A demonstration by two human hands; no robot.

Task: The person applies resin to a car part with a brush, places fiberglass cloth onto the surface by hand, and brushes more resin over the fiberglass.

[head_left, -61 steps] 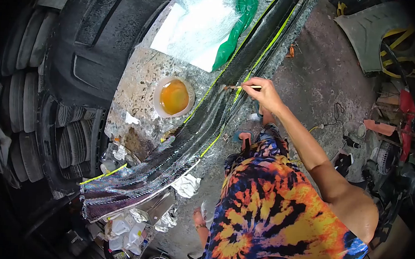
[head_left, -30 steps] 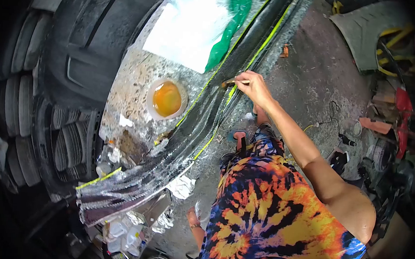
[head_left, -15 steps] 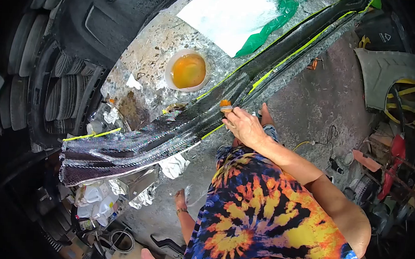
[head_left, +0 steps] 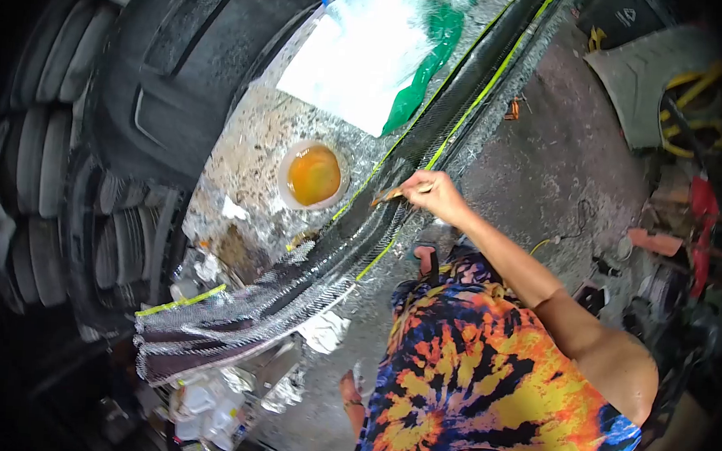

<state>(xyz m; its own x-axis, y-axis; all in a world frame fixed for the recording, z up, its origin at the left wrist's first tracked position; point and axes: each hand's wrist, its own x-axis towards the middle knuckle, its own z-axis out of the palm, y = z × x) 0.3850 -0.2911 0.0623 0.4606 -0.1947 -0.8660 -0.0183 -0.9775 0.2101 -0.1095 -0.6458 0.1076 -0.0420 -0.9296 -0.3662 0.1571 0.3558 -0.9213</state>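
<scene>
My right hand (head_left: 437, 195) is closed around the handle of a small brush (head_left: 387, 196). The brush's bristles touch, or nearly touch, the dark woven sheet (head_left: 291, 283) on a long curved part. Yellow-green tape (head_left: 181, 301) lines parts of its edges, and the sheet looks wet and glossy in the middle. A round tub (head_left: 314, 175) of amber liquid stands on the speckled table (head_left: 246, 148), just beyond the part. My left hand is not in view.
A white sheet (head_left: 351, 55) with a green edge lies on the far side of the table. Stacked tyres (head_left: 34, 156) and a large black panel (head_left: 180, 74) fill the left. Crumpled foil (head_left: 324, 331) and plastic bottles (head_left: 205, 410) sit below the part. A grey panel (head_left: 647, 78) stands at right.
My right hand has lifted and tilted the brush, which now points left along the part. The whole view has shifted, with the tub and the part's near end lower in the frame.
</scene>
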